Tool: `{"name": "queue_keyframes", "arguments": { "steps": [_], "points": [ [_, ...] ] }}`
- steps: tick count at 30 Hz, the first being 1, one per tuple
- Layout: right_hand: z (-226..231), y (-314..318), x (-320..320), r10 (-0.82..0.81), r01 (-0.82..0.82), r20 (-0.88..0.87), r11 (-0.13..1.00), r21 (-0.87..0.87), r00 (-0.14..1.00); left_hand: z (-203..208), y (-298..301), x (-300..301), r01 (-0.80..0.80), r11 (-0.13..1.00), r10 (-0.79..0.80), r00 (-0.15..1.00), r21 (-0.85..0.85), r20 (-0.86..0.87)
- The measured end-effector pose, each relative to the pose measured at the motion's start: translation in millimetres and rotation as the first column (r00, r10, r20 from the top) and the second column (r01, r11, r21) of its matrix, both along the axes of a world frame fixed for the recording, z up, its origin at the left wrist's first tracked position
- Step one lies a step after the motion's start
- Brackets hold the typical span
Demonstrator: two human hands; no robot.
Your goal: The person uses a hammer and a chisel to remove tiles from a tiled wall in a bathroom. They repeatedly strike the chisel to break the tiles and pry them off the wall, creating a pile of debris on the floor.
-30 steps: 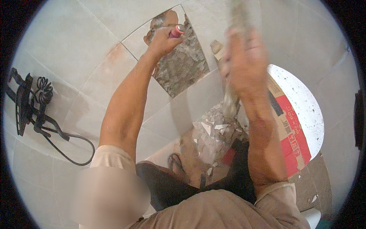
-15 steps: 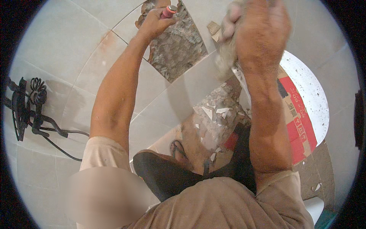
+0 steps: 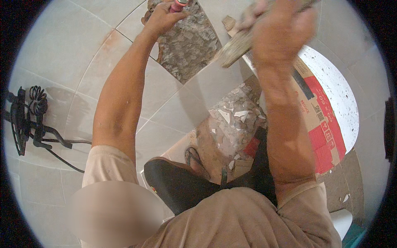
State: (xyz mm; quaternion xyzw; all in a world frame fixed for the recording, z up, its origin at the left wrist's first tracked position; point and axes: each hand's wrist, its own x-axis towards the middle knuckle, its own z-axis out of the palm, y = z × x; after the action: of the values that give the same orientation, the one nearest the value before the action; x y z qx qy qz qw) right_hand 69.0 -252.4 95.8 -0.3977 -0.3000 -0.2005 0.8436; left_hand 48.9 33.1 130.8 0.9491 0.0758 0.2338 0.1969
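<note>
My left hand [image 3: 159, 20] is closed around the red handle of a chisel [image 3: 178, 5], whose metal-capped top faces up; its blade is out of sight. It is over a rough grey patch of exposed mortar [image 3: 190, 47], where a floor tile is broken away with jagged tile at the left edge. In my right hand [image 3: 281, 35], slightly blurred, is a rough length of wood [image 3: 240, 47], held slanting with one end low beside the patch. A small brown scrap [image 3: 228, 22] lies on the tiles between the patch and that hand.
Broken tile and mortar rubble [image 3: 237, 109] lies in front of me near a sandalled foot [image 3: 196, 161]. Red and brown cardboard [image 3: 326, 132] and a white speckled sheet [image 3: 335, 82] are at the right. Black equipment with a cable [image 3: 31, 115] sits on the left floor tiles [image 3: 62, 74].
The wood in my right hand has swung, its low end now further left and higher, and it shows more clearly. My left hand keeps its hold on the chisel; the view has shifted slightly.
</note>
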Motion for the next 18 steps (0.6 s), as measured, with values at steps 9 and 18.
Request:
{"name": "queue_keyframes", "arguments": {
  "steps": [9,18],
  "points": [
    [-14.4,-2.0,27.0,0.09,-0.098,-0.043,0.956,-0.277,0.995,-4.9,49.3,-2.9,-0.062,0.987,0.065,0.998,0.151,-0.011],
    [-49.9,37.4,58.8,-0.019,0.131,0.159,0.665,-0.735,0.987,-7.5,37.2,6.5,-0.01,0.992,0.006,1.0,0.125,0.03]
  ]
}}
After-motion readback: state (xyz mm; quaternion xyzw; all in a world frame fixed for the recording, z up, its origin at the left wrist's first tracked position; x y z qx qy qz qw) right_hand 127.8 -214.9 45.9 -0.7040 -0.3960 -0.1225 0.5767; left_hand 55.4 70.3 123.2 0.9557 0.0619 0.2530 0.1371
